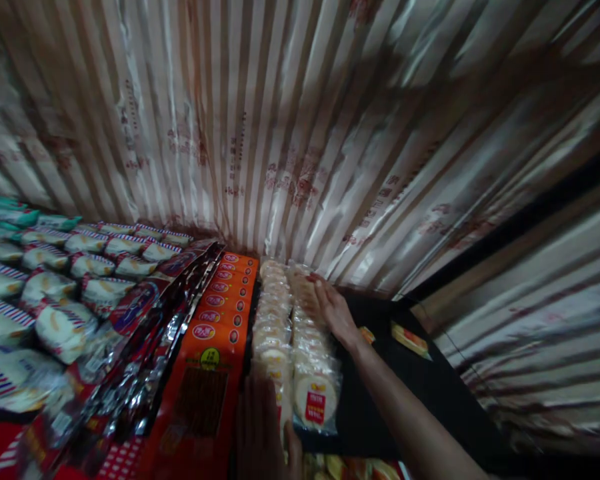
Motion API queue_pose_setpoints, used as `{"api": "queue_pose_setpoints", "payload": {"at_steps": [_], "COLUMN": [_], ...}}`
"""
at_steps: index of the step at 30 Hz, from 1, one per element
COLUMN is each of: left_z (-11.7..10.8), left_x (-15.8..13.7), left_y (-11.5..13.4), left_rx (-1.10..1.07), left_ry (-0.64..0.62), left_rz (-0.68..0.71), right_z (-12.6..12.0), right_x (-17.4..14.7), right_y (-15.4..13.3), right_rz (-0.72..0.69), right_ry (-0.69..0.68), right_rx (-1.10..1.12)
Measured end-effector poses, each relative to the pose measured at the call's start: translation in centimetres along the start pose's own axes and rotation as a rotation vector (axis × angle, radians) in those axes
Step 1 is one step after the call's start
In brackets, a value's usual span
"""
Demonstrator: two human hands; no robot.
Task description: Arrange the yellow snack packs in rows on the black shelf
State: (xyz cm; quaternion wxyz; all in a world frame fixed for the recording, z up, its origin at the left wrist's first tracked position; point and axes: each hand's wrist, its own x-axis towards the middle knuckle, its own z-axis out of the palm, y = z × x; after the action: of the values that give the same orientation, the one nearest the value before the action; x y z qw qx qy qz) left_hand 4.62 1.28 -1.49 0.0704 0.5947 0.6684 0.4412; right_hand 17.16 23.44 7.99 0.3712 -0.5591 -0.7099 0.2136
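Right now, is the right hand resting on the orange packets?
No, the right hand lies on the far end of the clear-wrapped round crackers, one row to the right of the orange packets.

right hand [334, 308]: bare, no ring | right forearm: bare, sleeveless | left hand [265, 427]: bare, dim

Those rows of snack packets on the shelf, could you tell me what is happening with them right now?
A person is working at a display of packaged snacks. Their right hand rests on the far end of a row of clear packets of round crackers, while the left hand lies at the near end of the neighbouring cracker row. Orange packets stand in a row just to the left, then dark red foil packs and white pillow-shaped bags. To the right of the crackers, the black shelf is mostly bare.
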Motion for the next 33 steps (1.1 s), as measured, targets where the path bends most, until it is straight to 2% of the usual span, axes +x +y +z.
{"api": "queue_pose_setpoints", "payload": {"at_steps": [2,5,8,11,18,25,33], "left_z": [0.0,0.2,0.5,0.7,1.1,1.7,1.3], "left_x": [-0.1,-0.1,0.2,0.6,1.3,1.8,1.9], "left_y": [-0.2,-0.4,-0.5,-0.6,-1.0,-1.1,-1.3], "left_rx": [0.002,0.012,0.027,0.032,0.074,0.098,0.132], "left_ry": [-0.006,-0.014,0.002,0.039,0.018,0.037,0.118], "left_rz": [0.002,0.012,0.037,0.042,0.068,0.11,0.185], "right_z": [-1.5,-2.1,-1.2,0.2,2.6,3.8,4.9], "right_x": [-3.6,-9.4,-14.4,-17.0,-16.1,-15.8,-16.3], "right_y": [1.2,2.6,3.5,3.6,1.5,2.3,3.2], "right_rz": [0.087,0.27,0.382,0.442,0.416,0.338,0.231], "right_ry": [0.121,0.247,0.241,0.188,0.054,0.12,0.277], "right_rx": [0.058,0.145,0.18,0.252,0.296,0.204,0.114]}}
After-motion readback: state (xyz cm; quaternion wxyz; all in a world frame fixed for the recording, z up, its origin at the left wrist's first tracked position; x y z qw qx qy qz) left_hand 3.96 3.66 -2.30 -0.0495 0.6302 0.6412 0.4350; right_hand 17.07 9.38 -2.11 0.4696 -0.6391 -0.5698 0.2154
